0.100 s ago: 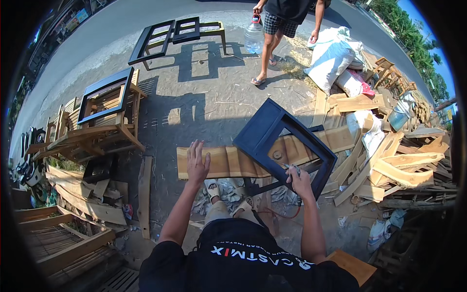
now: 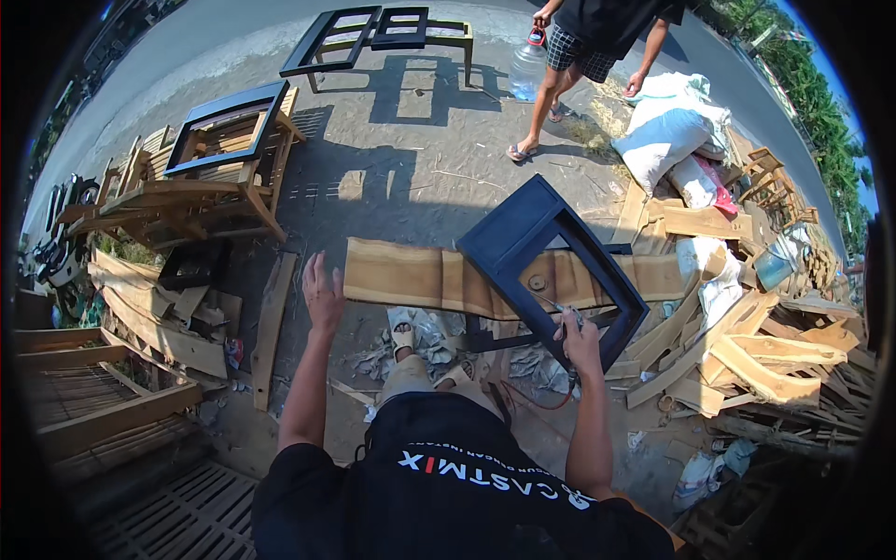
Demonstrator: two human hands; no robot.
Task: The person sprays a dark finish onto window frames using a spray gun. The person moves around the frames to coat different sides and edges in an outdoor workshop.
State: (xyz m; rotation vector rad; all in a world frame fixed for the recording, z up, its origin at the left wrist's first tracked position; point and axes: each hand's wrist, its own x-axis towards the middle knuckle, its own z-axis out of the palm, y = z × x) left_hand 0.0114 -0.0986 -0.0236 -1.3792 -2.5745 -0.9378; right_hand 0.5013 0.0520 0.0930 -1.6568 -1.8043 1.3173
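Note:
My right hand (image 2: 581,343) is closed around a metal air gun (image 2: 558,308) with a thin nozzle, partly hidden by the fingers. Its nozzle points toward the opening of a black rectangular frame (image 2: 509,224) with one solid end panel. That frame rests slantwise over a long wooden plank (image 2: 406,273) with dark bands and a knot. To the left of the plank's end, my left hand (image 2: 324,291) is raised and empty, its fingers stretched out. A reddish hose (image 2: 537,403) runs on the ground below my right hand; where it joins the tool is hidden.
Another black frame (image 2: 229,121) lies on wooden chairs at the left; more black frames (image 2: 331,42) rest on a far stand. A person (image 2: 569,61) carries a large clear water bottle (image 2: 527,70) ahead. Scrap wood (image 2: 770,364) and white sacks (image 2: 663,140) are heaped at the right.
My left hand has moved left, from over the plank's end to beside it. My right hand keeps the air gun at the black frame. The view has shifted slightly.

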